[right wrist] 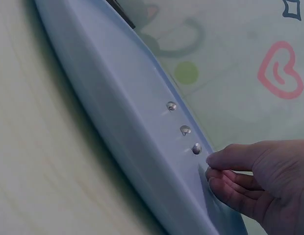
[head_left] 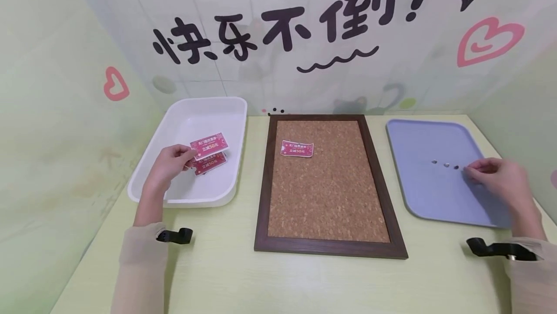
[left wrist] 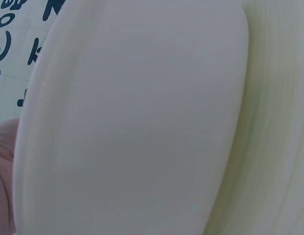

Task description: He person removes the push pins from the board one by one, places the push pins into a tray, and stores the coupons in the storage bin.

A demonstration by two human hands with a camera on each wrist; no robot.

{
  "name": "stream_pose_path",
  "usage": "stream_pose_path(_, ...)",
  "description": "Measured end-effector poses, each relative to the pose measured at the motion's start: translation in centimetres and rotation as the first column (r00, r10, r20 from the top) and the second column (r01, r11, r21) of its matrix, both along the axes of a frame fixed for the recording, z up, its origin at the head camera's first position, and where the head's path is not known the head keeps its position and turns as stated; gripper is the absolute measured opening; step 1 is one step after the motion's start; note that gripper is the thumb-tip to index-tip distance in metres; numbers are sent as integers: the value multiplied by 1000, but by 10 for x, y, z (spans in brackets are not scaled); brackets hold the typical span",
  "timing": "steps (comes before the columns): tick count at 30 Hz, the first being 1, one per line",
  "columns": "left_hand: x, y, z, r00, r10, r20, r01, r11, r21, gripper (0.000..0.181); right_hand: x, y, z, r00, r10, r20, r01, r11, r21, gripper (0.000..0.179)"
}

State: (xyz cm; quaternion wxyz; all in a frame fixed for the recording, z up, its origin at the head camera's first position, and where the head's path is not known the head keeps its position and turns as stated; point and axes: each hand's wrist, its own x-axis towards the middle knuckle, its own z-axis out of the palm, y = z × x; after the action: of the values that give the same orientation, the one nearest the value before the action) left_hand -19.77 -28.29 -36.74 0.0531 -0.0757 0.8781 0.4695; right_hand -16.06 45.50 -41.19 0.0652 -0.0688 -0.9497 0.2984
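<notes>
Over the white tray [head_left: 187, 201], my left hand [head_left: 171, 161] pinches a pink coupon [head_left: 210, 145] by its left edge. Another pink coupon [head_left: 211, 163] lies beneath it in the tray. In the left wrist view the tray wall hides most of this hand. At the blue tray [head_left: 428, 198], my right hand [head_left: 500, 181] has thumb and fingertips drawn close together beside a row of three small silver tacks [head_left: 446, 165]. In the right wrist view, its fingertips [right wrist: 214, 159] are right by the nearest tack [right wrist: 196, 148]; I cannot tell whether they hold one.
Between the trays lies a cork board [head_left: 326, 193] with a dark wooden frame [head_left: 330, 247]. A pink coupon [head_left: 297, 149] rests on its upper left part. Behind everything rises a printed backdrop [head_left: 278, 82] with dark lettering, and side panels flank the table [head_left: 287, 285].
</notes>
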Motion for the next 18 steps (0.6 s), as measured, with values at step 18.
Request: stream_pose_path(18, -3, -14, -23, 987, 13, 161, -5, 999, -50, 35, -2, 3, -9, 1000, -25, 12, 24, 995, 94, 36)
